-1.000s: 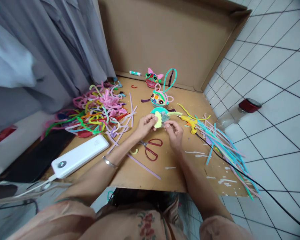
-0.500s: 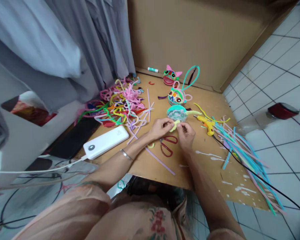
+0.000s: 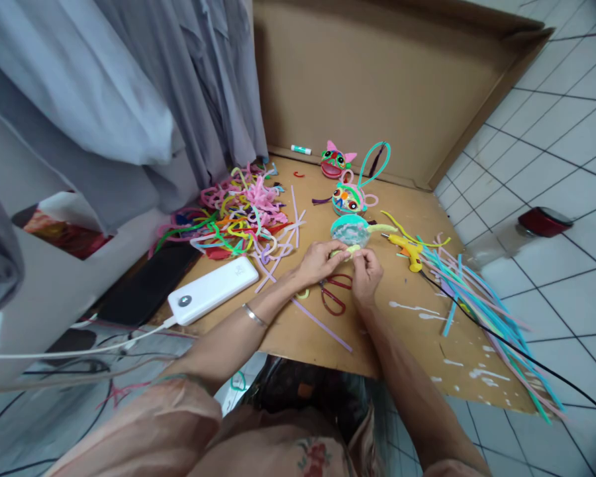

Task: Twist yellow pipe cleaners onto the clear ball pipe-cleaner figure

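1. In the middle of the frame, a small pale-yellow fuzzy piece (image 3: pixel 352 250) is held between the two hands, just below a teal bowl-shaped piece (image 3: pixel 350 232).
2. By the left hand (image 3: pixel 320 262), the yellow piece is pinched at its left side; the thumb and forefinger appear closed on it, while the other fingers are curled.
3. By the right hand (image 3: pixel 368 273), its right side is gripped between thumb and fingertips, the remaining fingers being folded in. How tightly either pinch is pressed cannot be told.
4. Very little weight is to be expected. The piece is judged soft and fuzzy outside, perhaps with a bendable wire core, so it should not slip readily but could be crushed out of shape.
5. It is best taken lightly by its edges, as is being done, with its middle left unsqueezed.
6. Red-handled scissors (image 3: pixel 335 287) are seen on the table (image 3: pixel 298 334) just below the hands; a yellow glue gun (image 3: pixel 408 250) is laid right of centre, near the teal piece.
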`<state>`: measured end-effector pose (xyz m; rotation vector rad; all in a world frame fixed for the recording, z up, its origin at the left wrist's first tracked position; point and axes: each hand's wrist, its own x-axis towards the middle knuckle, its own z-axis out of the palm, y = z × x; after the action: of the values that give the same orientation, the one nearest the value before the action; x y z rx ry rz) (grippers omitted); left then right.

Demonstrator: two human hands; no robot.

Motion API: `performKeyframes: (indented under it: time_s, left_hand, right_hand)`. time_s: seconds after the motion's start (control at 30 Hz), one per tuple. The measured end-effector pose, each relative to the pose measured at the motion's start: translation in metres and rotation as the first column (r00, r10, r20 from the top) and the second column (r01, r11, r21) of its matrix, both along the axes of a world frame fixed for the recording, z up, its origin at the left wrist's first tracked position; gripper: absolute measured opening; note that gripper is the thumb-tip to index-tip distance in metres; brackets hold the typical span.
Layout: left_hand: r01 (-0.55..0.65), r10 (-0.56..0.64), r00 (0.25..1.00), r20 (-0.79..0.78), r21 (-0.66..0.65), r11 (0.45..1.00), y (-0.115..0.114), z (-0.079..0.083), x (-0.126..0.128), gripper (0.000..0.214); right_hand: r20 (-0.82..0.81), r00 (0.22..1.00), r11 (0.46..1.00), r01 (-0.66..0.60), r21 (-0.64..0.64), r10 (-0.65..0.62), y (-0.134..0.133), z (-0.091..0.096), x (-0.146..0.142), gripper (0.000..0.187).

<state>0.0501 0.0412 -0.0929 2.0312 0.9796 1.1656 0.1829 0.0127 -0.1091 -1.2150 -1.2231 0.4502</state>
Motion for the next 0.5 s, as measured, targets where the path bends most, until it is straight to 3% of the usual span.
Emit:
performKeyframes:
  time_s: [0.27, 0.5]
  left_hand:
    - [-0.067, 0.084, 0.988, -0.127, 0.131, 0.989, -0.002, -0.003, -0.007, 0.033]
    - [-0.082, 0.131, 0.968, -0.216, 0.221, 0.972, -0.002, -0.002, -0.010, 0.033]
  right_hand:
    - [0.028, 0.997, 0.997, -0.072, 0.015, 0.071, -0.001, -0.010, -0.005, 0.022]
    - [0.095, 0.995, 0.998, -0.029, 0.047, 0.024, 0.001, -0.012, -0.007, 0.022]
